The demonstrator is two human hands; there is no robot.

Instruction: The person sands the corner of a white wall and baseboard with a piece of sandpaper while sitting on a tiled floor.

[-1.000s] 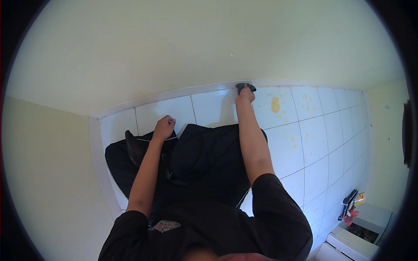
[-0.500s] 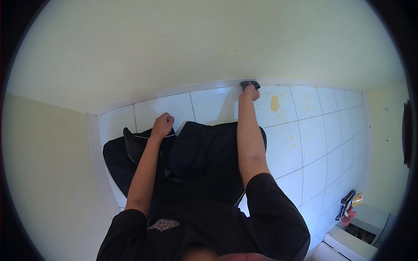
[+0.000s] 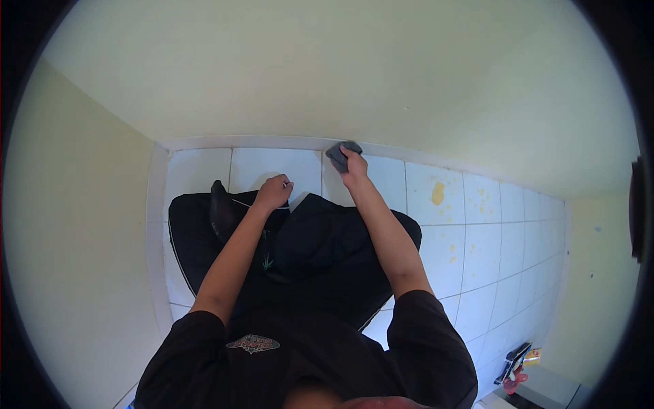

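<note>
A small grey pad (image 3: 343, 155) is pressed to the white tiled floor (image 3: 477, 259) right where it meets the pale wall (image 3: 327, 75), at the skirting edge. Wiping along that joint appears to be the step in hand; the next stroke would probably call for steady downward pressure along the edge. The pad is gripped in the closed right hand (image 3: 354, 165). The left hand (image 3: 274, 193) is loosely curled, nothing seen in it, resting at a black-trousered knee (image 3: 225, 218).
</note>
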